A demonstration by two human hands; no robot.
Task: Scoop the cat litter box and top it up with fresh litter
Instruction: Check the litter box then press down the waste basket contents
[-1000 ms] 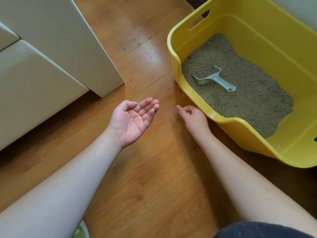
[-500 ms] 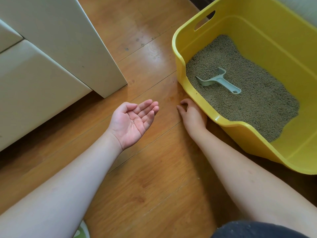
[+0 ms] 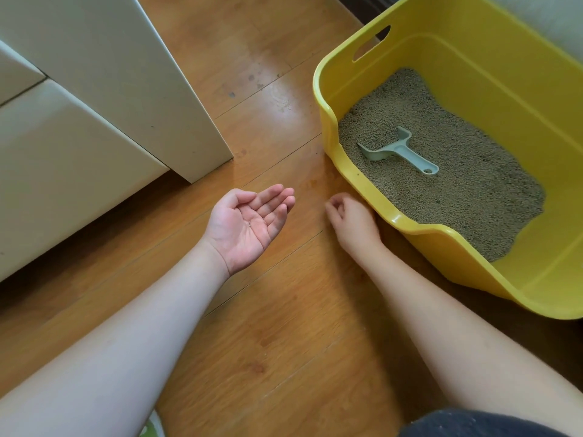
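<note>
A yellow litter box (image 3: 325,121) stands on the wooden floor at the right, and grey-brown litter (image 3: 467,200) covers most of its bottom. A pale green scoop (image 3: 399,152) lies on the litter near the box's left wall. My left hand (image 3: 249,227) hovers palm up and cupped left of the box, with a tiny litter grain (image 3: 250,224) on the palm. My right hand (image 3: 351,223) is down on the floor against the box's near corner, fingers curled and fingertips bunched. Whatever is between the fingertips is hidden.
A white cabinet (image 3: 110,74) with a drawer front fills the upper left, its corner reaching the floor near my left hand. Bare wooden floor (image 3: 284,326) stretches between my forearms. A dark cloth edge (image 3: 473,425) shows at the bottom right.
My right hand has slid a little along the floor beside the box corner, its fingers curling tighter. My left hand stays cupped palm up. The camera view has shifted slightly.
</note>
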